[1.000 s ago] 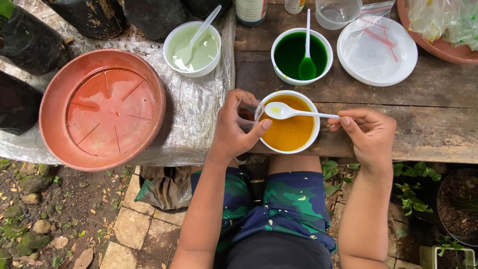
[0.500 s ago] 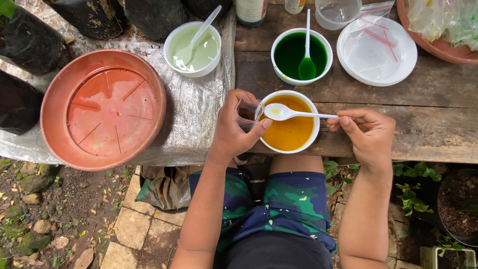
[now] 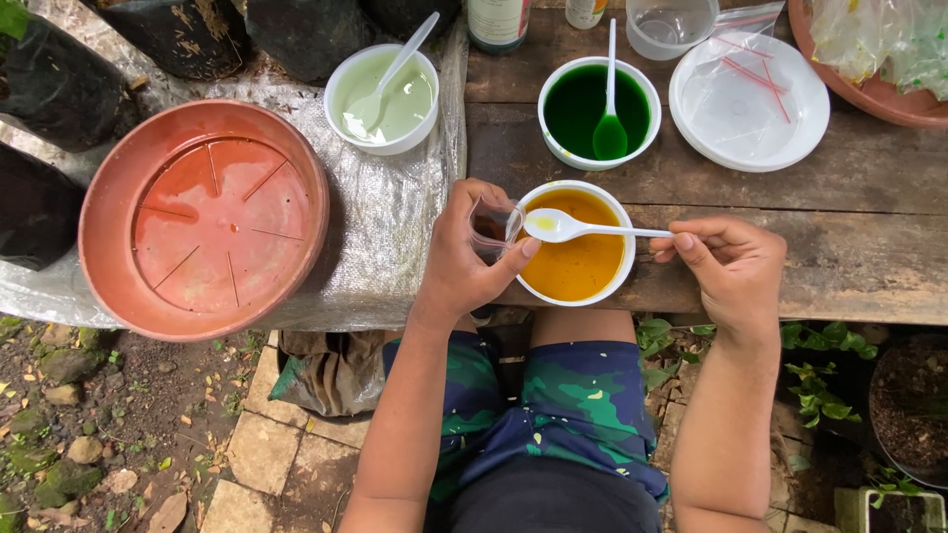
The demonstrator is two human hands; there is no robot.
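Note:
My left hand (image 3: 461,259) grips a small clear plastic bag (image 3: 491,228) held open beside a white bowl of orange liquid (image 3: 578,265). My right hand (image 3: 729,271) pinches the handle of a white plastic spoon (image 3: 573,228), whose bowl carries orange liquid at the mouth of the bag. The spoon hovers over the orange bowl, which sits at the near edge of a worn wooden bench (image 3: 849,237).
A white bowl of dark green liquid with a spoon (image 3: 598,111) and one of pale green liquid (image 3: 384,97) stand behind. A large terracotta-coloured saucer (image 3: 205,217) rests on plastic sheeting at left. A white plate with clear bags (image 3: 749,99) lies right; black plant bags line the back.
The spoon has shifted slightly left toward the bag in my left hand. Otherwise the hands and bowls stay as they were.

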